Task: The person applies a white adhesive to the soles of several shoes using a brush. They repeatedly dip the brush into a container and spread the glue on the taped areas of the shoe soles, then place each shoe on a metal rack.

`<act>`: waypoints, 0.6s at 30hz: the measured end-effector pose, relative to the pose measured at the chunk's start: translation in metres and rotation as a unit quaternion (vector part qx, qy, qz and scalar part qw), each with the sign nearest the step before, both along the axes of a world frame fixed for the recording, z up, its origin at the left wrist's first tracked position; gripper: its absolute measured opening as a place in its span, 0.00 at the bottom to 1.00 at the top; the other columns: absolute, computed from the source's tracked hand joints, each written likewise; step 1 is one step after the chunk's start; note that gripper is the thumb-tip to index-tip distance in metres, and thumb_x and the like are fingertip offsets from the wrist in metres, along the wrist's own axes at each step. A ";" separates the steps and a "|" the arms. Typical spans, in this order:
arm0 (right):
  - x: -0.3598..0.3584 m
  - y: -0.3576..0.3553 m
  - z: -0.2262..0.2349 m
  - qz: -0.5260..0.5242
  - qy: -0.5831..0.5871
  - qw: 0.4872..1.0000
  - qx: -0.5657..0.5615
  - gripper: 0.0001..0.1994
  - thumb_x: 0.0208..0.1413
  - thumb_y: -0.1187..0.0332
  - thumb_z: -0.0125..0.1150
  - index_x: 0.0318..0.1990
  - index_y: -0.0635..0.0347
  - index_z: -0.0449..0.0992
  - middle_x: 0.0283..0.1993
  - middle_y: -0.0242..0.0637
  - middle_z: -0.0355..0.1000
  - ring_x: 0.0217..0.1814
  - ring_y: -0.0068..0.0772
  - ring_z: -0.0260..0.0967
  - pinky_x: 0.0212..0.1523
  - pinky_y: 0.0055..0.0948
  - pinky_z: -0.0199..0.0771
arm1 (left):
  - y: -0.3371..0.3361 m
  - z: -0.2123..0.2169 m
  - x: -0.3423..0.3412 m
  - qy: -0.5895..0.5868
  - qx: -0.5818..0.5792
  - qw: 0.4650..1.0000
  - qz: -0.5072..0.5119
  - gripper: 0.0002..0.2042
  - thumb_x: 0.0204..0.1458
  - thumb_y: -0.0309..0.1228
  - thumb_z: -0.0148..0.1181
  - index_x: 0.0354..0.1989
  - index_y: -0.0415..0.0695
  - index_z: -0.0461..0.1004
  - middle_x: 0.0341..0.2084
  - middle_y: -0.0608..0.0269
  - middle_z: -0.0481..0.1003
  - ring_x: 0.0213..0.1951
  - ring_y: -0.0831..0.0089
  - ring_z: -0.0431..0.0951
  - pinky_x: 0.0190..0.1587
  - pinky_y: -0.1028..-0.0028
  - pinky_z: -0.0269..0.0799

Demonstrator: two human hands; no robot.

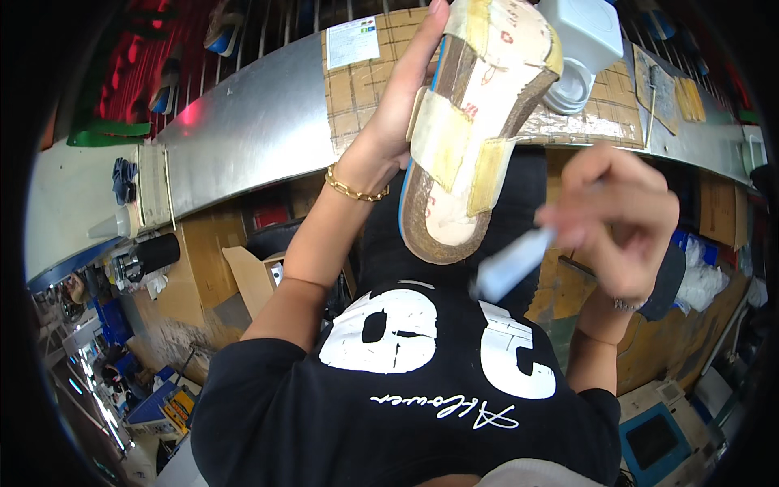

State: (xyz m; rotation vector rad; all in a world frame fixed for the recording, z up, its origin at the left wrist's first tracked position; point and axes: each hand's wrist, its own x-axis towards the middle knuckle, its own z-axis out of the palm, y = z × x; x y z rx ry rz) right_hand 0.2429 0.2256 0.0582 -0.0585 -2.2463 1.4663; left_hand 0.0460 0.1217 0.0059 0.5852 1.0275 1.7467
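Across the top, a metal bench (219, 122) is partly covered by a cardboard sheet (357, 101). Over the bench's near edge, in the middle of the view, a shoe (446, 154) is held up, its rounded end pointed down the view. Its long axis is set almost upright in the view, the upper end leaned rightward. Its left side is gripped by the left hand (402, 101), the nearer of the two. From the right hand (617, 215), the shoe is placed leftward and a little forward. Between that hand's curled fingers a pale piece (513, 264) is pinched, its free end angled down and left, near the rounded end; contact cannot be told, nor the piece's kind, since it is blurred.

Counted, one bench, one cardboard sheet, one held shoe, two hands, one white container (588, 32) beyond the shoe, one pale piece, one paper (353, 45) and one gold bracelet (357, 188) are seen.
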 end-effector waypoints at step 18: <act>-0.029 0.037 -0.049 -0.281 0.098 0.950 -0.094 0.07 0.63 0.76 0.61 0.44 0.70 0.82 0.35 0.30 0.72 0.35 0.17 0.64 0.34 0.17 0.63 | -0.032 -0.027 -0.141 -0.132 0.036 0.986 0.093 0.29 0.60 0.48 0.56 0.61 0.36 0.69 0.54 0.49 0.75 0.55 0.60 0.77 0.61 0.62 0.72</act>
